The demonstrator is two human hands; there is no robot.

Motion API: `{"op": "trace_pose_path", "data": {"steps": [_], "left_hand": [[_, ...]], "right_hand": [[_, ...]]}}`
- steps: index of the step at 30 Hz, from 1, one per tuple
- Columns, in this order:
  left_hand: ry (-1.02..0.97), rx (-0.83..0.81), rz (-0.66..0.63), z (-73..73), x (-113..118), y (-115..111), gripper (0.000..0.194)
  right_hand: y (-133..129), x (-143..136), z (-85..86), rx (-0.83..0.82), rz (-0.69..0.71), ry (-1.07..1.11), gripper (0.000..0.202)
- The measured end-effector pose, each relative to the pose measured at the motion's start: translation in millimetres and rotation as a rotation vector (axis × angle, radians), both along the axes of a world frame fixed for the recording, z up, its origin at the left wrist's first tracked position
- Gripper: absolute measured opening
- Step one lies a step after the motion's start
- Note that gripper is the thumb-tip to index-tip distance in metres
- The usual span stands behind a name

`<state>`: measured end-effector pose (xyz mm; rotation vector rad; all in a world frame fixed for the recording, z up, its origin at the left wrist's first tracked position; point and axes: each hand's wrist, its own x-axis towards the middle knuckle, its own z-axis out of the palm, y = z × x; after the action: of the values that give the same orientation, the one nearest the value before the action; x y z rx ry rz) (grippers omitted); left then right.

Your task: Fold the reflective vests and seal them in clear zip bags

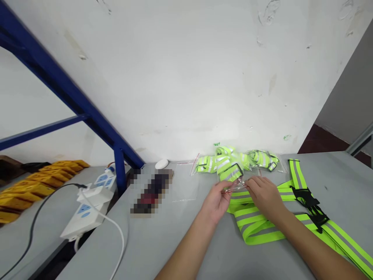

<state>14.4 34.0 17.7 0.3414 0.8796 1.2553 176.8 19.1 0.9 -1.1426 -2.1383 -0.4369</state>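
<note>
My left hand (216, 200) and my right hand (264, 194) both pinch the near, red-edged end of a clear zip bag (229, 165). Inside the bag lies a rolled neon yellow-green reflective strap with silver stripes and a dark buckle. More bagged reflective straps (264, 159) lie behind it against the wall. Under and beside my right hand, loose neon reflective straps (259, 229) with grey stripes spread over the grey table. A black side-release buckle (310, 204) joins them on the right.
An empty clear bag (185, 182) lies flat left of my hands. A pixelated item (153, 194) and a white round object (162, 164) are farther left. White power strips (90, 210) with cables, yellow objects (37, 182) and a blue metal frame (119, 167) stand at the left.
</note>
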Motion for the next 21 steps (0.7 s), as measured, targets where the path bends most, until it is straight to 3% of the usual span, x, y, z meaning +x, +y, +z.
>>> {"op": "trace_pose_path", "data": {"steps": [7, 9, 12, 15, 18, 21], "left_hand": [[-0.074, 0.131, -0.19, 3.8, -6, -7, 0.021], [0.029, 0.179, -0.278, 3.8, -3, -11, 0.026], [0.361, 0.214, -0.38, 1.4, 1, -13, 0.026], [0.638, 0.25, -0.345, -3.5, 1, -9, 0.026], [0.727, 0.289, -0.253, -8.2, -2, -4, 0.014], [0.767, 0.3, -0.227, -11.6, -3, -1, 0.018]], "right_hand": [[-4, 4, 3.4, -0.073, 0.121, 0.019, 0.021], [-5, 7, 5.8, -0.087, 0.12, 0.057, 0.019], [-6, 8, 8.5, -0.104, 0.14, 0.062, 0.018], [-7, 6, 9.1, -0.152, 0.188, 0.019, 0.018], [-9, 3, 8.1, -0.187, 0.238, -0.024, 0.017], [-12, -1, 7.2, -0.198, 0.265, -0.026, 0.016]]}}
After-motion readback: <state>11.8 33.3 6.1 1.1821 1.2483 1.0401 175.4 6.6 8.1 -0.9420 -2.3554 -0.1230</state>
